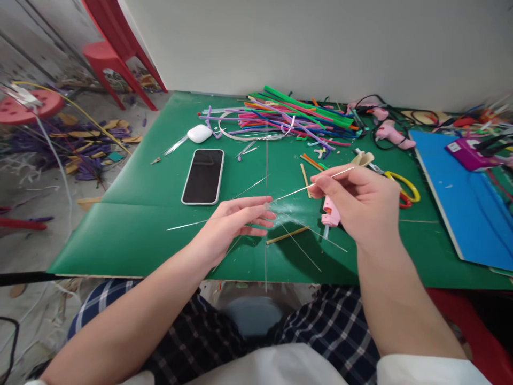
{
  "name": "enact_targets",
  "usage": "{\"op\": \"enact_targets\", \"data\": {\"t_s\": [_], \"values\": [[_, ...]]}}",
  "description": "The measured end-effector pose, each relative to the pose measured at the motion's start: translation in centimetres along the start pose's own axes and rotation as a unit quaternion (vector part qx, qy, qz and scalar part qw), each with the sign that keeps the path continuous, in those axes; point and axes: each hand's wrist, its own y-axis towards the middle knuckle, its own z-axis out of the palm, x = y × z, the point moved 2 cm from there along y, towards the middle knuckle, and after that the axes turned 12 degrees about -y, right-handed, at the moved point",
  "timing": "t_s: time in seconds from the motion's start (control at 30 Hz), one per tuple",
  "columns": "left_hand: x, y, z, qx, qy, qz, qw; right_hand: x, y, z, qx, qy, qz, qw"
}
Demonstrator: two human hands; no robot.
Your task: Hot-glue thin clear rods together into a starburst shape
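Note:
Several thin, pale wires spread out like spokes from a hub [267, 206]. My left hand [240, 216] holds them near the hub, thumb and fingers closed around the middle. Between the thumb and fingertips of my right hand [356, 198] is a thin straight wire [294, 191], whose far end reaches the hub at my left fingertips. Whether that end is joined there I cannot tell. Beneath my right hand lies a pink glue gun [330, 213], partly hidden by the hand. A short tan stick [287, 235] lies on the table under the spokes.
On the green table [132, 214] lie a phone [203, 177], a white case [199, 133] and a pile of coloured pipe cleaners [280, 118]. To the right are yellow-and-red-handled scissors [406, 184], a blue board [449, 203] and a purple box with cables [473, 154]. A wall stands behind.

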Motion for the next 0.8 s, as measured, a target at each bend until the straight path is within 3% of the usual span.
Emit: {"op": "enact_targets", "data": {"t_s": [0.6,0.8], "values": [[-0.47,-0.52,-0.01,0.013,0.013,-0.01,1.0,0.66,-0.07,0.0,0.036,-0.043,-0.019,0.998],[-0.53,-0.7,0.41,-0.002,0.021,-0.033,0.999,0.37,-0.1,0.22,0.094,-0.026,-0.012,0.995]]}}
